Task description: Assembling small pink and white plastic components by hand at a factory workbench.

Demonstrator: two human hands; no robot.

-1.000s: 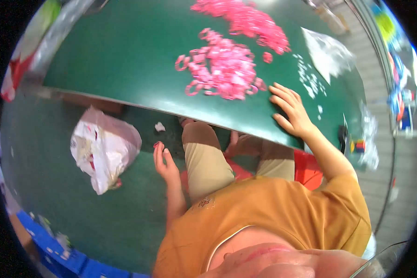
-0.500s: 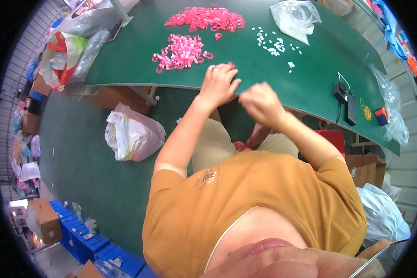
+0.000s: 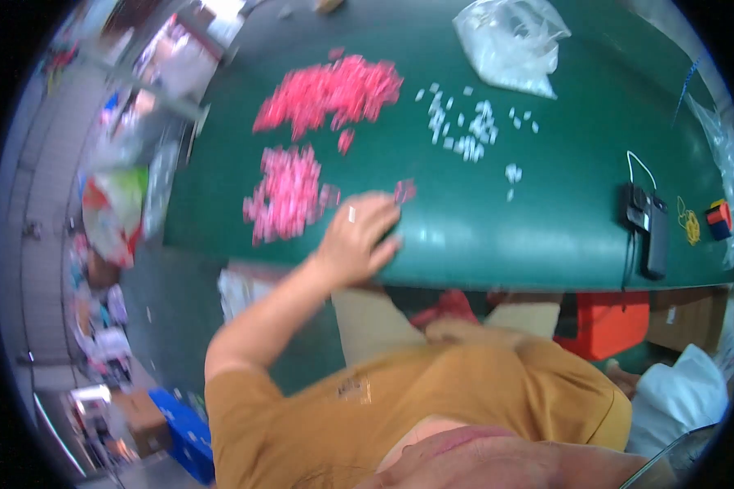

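My left hand [image 3: 357, 238] rests palm down on the green table [image 3: 465, 244], fingers stretched out and thumb apart. Right by its fingertips lies a small pink loop [image 3: 404, 191]; the hand does not wrap round it. To the left of that hand is a heap of light pink loops with whitish parts [image 3: 284, 194]. Farther back lies a bigger heap of deeper pink loops [image 3: 330, 94], with a stray one [image 3: 346, 141] before it. My right hand [image 3: 457, 330] is low at my lap, below the table edge; its fingers are blurred and partly hidden.
Small white pieces [image 3: 469, 148] are scattered at the middle back, near a clear plastic bag [image 3: 514, 49]. At the right are a black device with a cable [image 3: 654, 236], a yellow string coil [image 3: 691, 228] and a red-and-blue block [image 3: 718, 220]. A red stool [image 3: 612, 324] stands below.
My right hand has dropped from the table edge to my lap. My left hand stays on the table beside the small pink loop. The whole view has shifted and turned.
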